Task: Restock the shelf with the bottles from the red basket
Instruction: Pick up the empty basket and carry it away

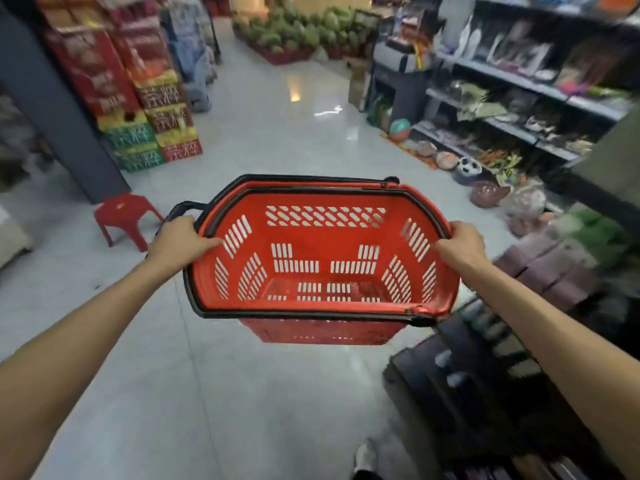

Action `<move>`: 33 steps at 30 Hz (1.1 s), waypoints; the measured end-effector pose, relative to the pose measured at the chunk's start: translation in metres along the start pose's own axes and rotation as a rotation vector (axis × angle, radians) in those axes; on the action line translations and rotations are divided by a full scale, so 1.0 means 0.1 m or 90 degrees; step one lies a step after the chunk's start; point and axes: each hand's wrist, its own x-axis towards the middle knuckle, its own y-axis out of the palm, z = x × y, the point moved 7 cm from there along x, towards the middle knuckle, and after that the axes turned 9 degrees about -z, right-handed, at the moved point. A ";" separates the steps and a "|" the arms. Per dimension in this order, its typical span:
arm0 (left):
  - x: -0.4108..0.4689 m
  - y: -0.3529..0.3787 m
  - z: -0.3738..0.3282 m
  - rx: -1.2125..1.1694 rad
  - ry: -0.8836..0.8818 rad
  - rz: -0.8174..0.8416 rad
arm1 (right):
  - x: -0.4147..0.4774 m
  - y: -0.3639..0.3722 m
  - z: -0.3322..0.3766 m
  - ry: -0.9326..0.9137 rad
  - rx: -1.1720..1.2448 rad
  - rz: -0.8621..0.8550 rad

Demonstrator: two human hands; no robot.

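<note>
A red basket (pixel 322 306) with black handles folded along its rim hangs in the air in front of me over the shop floor. No bottles show inside it; its slotted bottom is bare. My left hand (pixel 180 242) grips the basket's left rim, thumb inside. My right hand (pixel 462 245) grips the right rim the same way. Dark bottles (pixel 485 355) stand in blurred rows on a low shelf at the lower right, beside the basket.
A red plastic stool (pixel 126 216) stands on the floor to the left. Stacked red and green cartons (pixel 149 129) line the left side. Shelves of goods (pixel 519 109) run along the right, with balls and bags at their foot. Green fruit (pixel 304 29) is piled at the far end.
</note>
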 end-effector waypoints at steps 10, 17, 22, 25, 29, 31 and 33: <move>2.37 -0.68 -1.28 0.033 0.025 -0.041 | 2.59 -0.01 1.88 -0.101 0.055 -0.015; 3.91 -0.82 -1.74 0.062 0.005 -0.096 | 3.90 0.26 2.83 -0.134 0.090 -0.027; 5.27 -0.56 -1.91 0.070 0.003 -0.103 | 5.00 0.89 3.37 -0.146 0.067 -0.027; 6.18 -0.29 -1.97 0.069 -0.007 -0.086 | 5.72 1.33 3.74 -0.159 0.029 -0.024; 7.31 0.05 -2.09 0.074 -0.027 -0.048 | 6.64 1.82 4.27 -0.181 -0.029 -0.020; 7.87 0.19 -2.21 0.073 -0.028 -0.039 | 7.09 2.02 4.49 -0.190 -0.051 -0.020; 8.40 0.34 -2.39 0.081 -0.023 -0.029 | 7.54 2.20 4.67 -0.192 -0.079 -0.019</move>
